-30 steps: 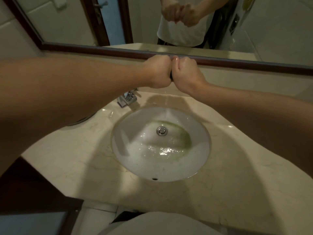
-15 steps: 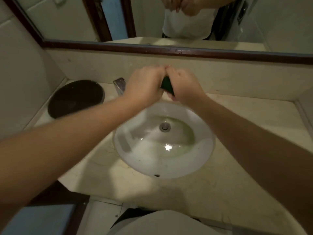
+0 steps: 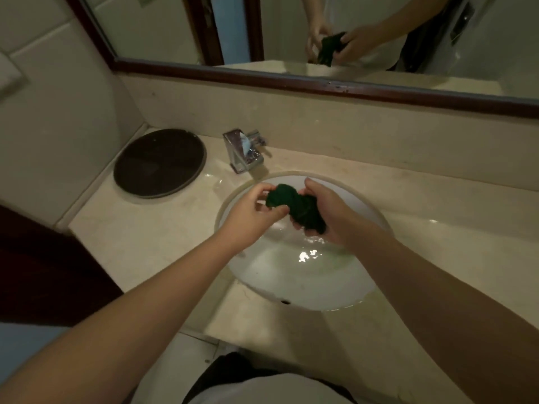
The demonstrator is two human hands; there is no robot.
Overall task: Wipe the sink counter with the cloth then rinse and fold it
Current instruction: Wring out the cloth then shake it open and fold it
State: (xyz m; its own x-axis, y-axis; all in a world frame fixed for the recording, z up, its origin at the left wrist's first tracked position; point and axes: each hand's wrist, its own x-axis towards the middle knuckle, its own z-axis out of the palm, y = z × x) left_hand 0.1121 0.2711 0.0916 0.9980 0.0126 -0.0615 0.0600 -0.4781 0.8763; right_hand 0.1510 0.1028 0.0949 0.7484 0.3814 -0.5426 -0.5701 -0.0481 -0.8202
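Note:
A dark green cloth, bunched and twisted, hangs over the white oval sink. My left hand pinches its left end. My right hand cups the thicker right part from underneath. Both hands are above the basin, just in front of the chrome tap. Greenish water lies in the bottom of the sink. The beige marble counter surrounds the basin and looks wet near the tap.
A round dark tray lies on the counter's back left corner. A wood-framed mirror runs along the wall above the backsplash and reflects my hands and the cloth. A dark cabinet edge stands at the left.
My hands have come down from fists pressed together by the mirror frame to over the basin. The cloth, earlier hidden in the fists, now shows loosened between them.

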